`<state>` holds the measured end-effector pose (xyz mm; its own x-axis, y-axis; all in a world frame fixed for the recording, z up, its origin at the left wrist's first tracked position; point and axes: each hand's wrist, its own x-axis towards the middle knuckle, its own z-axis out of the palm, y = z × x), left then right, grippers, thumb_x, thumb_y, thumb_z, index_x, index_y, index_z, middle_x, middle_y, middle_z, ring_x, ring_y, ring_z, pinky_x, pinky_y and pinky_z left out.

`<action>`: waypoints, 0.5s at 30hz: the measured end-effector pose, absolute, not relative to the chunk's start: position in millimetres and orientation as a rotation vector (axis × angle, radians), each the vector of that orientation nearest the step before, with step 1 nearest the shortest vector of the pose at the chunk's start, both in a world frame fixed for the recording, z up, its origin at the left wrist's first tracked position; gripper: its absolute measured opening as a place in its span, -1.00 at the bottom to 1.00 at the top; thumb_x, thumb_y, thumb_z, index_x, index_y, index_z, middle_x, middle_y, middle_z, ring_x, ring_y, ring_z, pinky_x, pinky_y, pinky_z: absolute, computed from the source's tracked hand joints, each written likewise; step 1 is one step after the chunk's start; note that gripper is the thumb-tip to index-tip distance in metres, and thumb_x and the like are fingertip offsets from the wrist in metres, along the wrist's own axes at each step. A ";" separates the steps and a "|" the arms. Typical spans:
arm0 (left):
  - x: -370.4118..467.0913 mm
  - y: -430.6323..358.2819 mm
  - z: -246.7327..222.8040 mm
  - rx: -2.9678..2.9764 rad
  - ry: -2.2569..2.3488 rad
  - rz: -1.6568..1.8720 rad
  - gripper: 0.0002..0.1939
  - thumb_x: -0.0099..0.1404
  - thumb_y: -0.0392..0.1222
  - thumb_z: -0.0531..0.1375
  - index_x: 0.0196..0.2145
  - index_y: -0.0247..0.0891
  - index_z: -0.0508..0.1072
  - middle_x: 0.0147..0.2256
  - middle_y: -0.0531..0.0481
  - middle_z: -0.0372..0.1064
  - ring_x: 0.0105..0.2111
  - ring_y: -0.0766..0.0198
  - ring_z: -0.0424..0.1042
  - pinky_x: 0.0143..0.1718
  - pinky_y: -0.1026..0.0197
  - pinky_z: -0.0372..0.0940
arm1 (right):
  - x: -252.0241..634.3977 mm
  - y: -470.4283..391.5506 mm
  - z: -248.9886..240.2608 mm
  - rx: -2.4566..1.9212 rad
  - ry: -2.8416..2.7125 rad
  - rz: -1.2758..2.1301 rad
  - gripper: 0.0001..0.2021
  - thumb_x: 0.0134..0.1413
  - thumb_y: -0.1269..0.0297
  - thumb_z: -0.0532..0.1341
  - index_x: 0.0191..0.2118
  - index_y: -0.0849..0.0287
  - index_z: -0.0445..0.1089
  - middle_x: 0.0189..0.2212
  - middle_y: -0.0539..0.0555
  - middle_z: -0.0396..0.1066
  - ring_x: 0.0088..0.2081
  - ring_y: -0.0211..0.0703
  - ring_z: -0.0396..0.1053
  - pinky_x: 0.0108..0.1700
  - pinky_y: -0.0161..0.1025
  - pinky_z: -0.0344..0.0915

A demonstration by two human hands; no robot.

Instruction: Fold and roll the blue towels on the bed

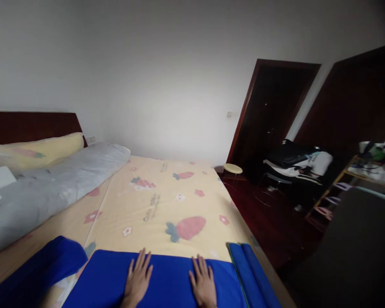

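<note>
A blue cloth is spread on the bed, and both hands lie flat on it, palms down. My left hand rests left of the cloth's middle with its fingers stretched out, the tips close to the far edge. To the right of it, my right hand lies with fingers extended too, its tips also near that edge. Neither hand holds anything. Beside the right end of the cloth lie folded or rolled blue cloths. Another bunched blue cloth sits to the left.
The bed has a yellow strawberry-print sheet. A long grey bolster-like bundle and a yellow pillow lie at the headboard. Past the bed's right edge stand a round stool, a clothes-covered chair and a rack.
</note>
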<state>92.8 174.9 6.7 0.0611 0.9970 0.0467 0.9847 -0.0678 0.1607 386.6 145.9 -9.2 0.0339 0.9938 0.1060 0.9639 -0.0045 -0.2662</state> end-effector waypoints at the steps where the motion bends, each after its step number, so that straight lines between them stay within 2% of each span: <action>1: 67.5 178.6 6.8 2.127 2.253 0.194 -0.41 0.39 0.04 -0.23 0.33 -0.08 -0.08 0.39 -0.01 -0.23 0.37 0.16 -0.18 0.33 -0.17 -0.21 | 413.2 144.2 -10.8 -2.169 -1.927 0.107 -0.38 0.24 -0.15 -0.12 0.32 0.02 -0.01 0.36 0.09 -0.08 0.37 0.04 -0.14 0.33 0.17 -0.07; 3: 16.8 184.7 6.3 1.903 2.533 0.147 -0.35 0.38 0.06 -0.26 0.35 -0.22 -0.14 0.40 -0.08 -0.30 0.38 0.14 -0.24 0.32 -0.16 -0.21 | 458.6 140.2 -17.3 -2.323 -1.801 -0.019 -0.30 0.20 -0.21 -0.12 0.33 0.10 -0.01 0.36 0.16 -0.09 0.37 0.08 -0.17 0.33 0.16 -0.07; 5: -25.6 188.1 3.8 1.691 2.667 0.097 -0.31 0.38 0.06 -0.29 0.36 -0.34 -0.20 0.40 -0.15 -0.31 0.38 0.13 -0.22 0.31 -0.13 -0.18 | 485.3 136.5 -26.3 -2.389 -1.754 -0.102 -0.24 0.17 -0.24 -0.13 0.33 0.17 -0.02 0.37 0.21 -0.10 0.37 0.09 -0.17 0.32 0.11 -0.04; 6: -41.8 188.9 1.9 1.677 2.660 0.080 -0.31 0.37 0.05 -0.28 0.36 -0.34 -0.21 0.40 -0.14 -0.29 0.38 0.15 -0.23 0.32 -0.11 -0.19 | 491.5 135.1 -30.5 -2.403 -1.753 -0.123 -0.23 0.17 -0.25 -0.15 0.34 0.19 -0.03 0.37 0.22 -0.10 0.37 0.09 -0.16 0.31 0.09 -0.03; 11: -80.2 193.3 0.8 1.717 2.599 0.059 -0.36 0.37 0.02 -0.22 0.36 -0.12 -0.14 0.38 0.01 -0.11 0.38 0.20 -0.22 0.29 -0.10 -0.15 | 493.7 137.5 -34.5 -2.440 -1.789 -0.098 -0.23 0.18 -0.24 -0.17 0.34 0.20 -0.04 0.37 0.23 -0.11 0.38 0.07 -0.18 0.31 0.07 -0.02; 13: -83.2 196.8 9.0 1.714 2.574 0.037 -0.37 0.37 0.03 -0.20 0.35 -0.12 -0.08 0.36 -0.01 -0.04 0.37 0.19 -0.17 0.28 -0.09 -0.11 | 494.7 141.7 -25.4 -2.484 -1.801 -0.029 -0.24 0.18 -0.22 -0.11 0.33 0.21 -0.02 0.36 0.25 -0.10 0.37 0.09 -0.15 0.32 0.09 -0.03; 15: -76.3 198.5 20.9 1.702 2.571 0.031 -0.35 0.37 0.04 -0.21 0.35 -0.21 -0.08 0.37 -0.08 -0.07 0.37 0.17 -0.17 0.29 -0.09 -0.13 | 489.4 145.2 -13.1 -2.490 -1.806 -0.038 -0.26 0.18 -0.19 -0.08 0.31 0.24 0.03 0.35 0.29 -0.06 0.36 0.14 -0.11 0.33 0.15 -0.09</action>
